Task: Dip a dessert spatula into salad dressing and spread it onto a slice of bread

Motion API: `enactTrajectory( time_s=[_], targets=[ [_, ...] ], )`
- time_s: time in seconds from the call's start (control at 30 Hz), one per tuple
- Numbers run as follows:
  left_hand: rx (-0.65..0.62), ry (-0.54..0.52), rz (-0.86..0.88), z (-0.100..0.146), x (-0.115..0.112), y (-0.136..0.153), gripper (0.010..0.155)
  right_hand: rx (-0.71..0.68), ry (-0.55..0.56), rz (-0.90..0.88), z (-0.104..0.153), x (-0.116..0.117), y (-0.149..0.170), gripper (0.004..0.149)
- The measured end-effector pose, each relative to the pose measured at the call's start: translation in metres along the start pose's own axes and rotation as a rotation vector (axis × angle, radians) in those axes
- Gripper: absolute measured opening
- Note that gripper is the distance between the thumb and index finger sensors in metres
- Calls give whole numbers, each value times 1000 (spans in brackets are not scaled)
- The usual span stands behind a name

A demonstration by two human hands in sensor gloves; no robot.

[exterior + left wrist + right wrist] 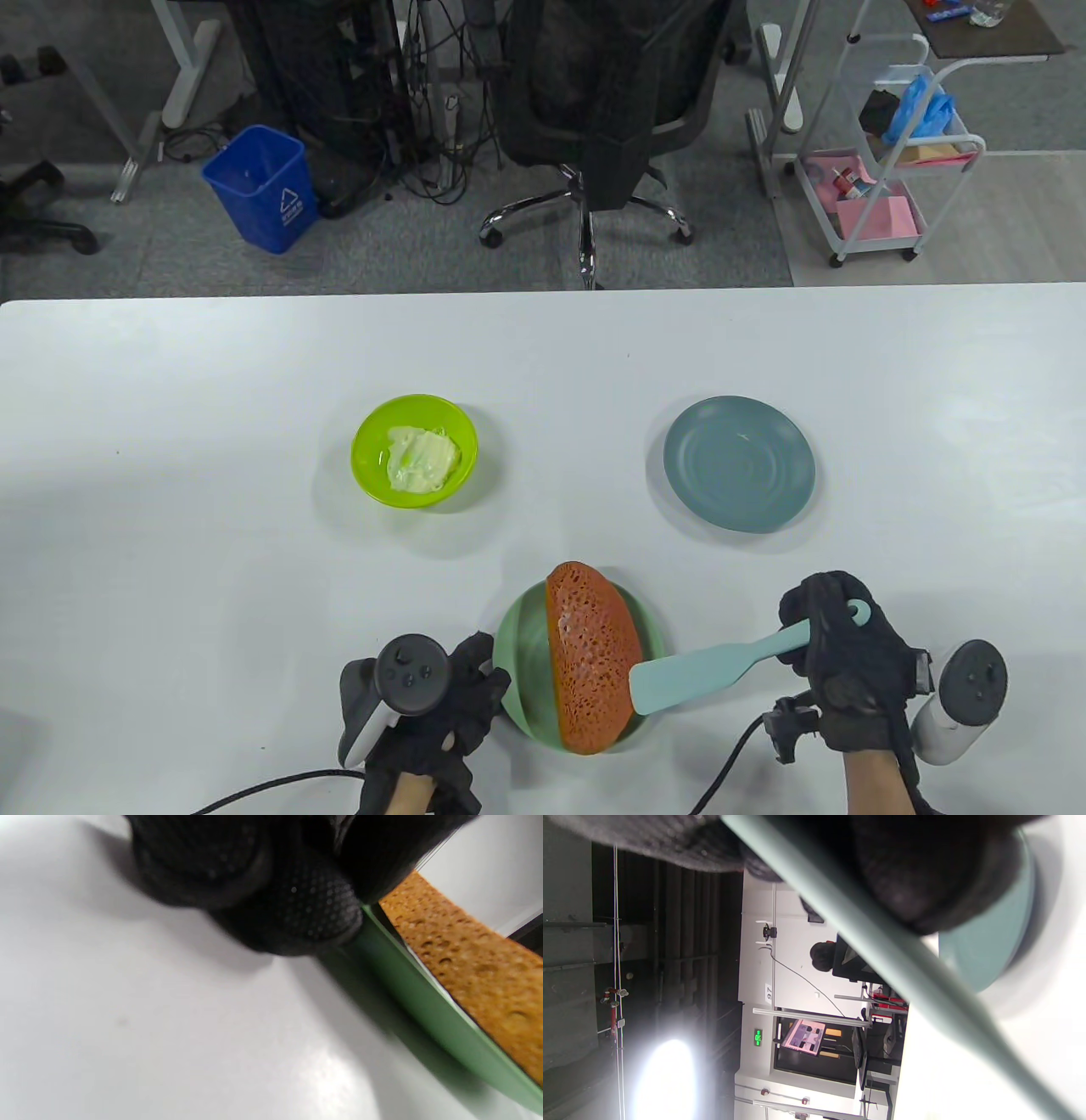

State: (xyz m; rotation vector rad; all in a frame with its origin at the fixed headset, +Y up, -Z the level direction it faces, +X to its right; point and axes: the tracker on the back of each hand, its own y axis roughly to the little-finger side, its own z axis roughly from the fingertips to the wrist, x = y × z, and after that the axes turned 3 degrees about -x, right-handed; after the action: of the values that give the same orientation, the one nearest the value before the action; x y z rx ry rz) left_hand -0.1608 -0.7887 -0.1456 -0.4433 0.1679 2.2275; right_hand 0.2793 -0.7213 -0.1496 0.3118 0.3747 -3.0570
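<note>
Spatula [689,672], pale teal, is lying w/ its flat blade over the right edge of the bread slice [590,658], handle running up and to the right into the right hand [848,658], which is gripping the handle end w/ fingers curled round it; handle tip is poking out past the knuckles. In the right wrist view the handle [882,959] is crossing the frame diagonally under the dark gloved fingers [925,878], w/ the blue-grey plate [988,946] blurred behind. Bread slice is sitting on the light green plate [522,645] at the near-centre of the white table [170,509], brown and porous, reaching past the plate's far rim. Left hand [441,705] is resting at the plate's left rim; left wrist view is showing a gloved fingertip [305,912] touching the green rim [424,1001] w/ the bread [475,967] just beyond, but can't tell if the fingers are actually pinching the rim or only pressing against it. Lime green bowl [414,452] w/ creamy salad dressing [420,458] is sitting further back to the left, well apart from the bread. Blue-grey plate [739,464] is standing further back on the right.
</note>
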Motion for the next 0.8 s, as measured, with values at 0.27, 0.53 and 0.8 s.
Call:
enactTrajectory(
  time_s=[0.27, 0.53, 0.8],
  targets=[
    [0, 0, 0, 0, 0, 0, 59, -6, -5, -76, 3, 17, 7, 41],
    [0, 0, 0, 0, 0, 0, 59, 52, -119, -117, 8, 45, 18, 42],
    [0, 0, 0, 0, 0, 0, 59, 12, -134, 0, 11, 55, 12, 39]
  ],
)
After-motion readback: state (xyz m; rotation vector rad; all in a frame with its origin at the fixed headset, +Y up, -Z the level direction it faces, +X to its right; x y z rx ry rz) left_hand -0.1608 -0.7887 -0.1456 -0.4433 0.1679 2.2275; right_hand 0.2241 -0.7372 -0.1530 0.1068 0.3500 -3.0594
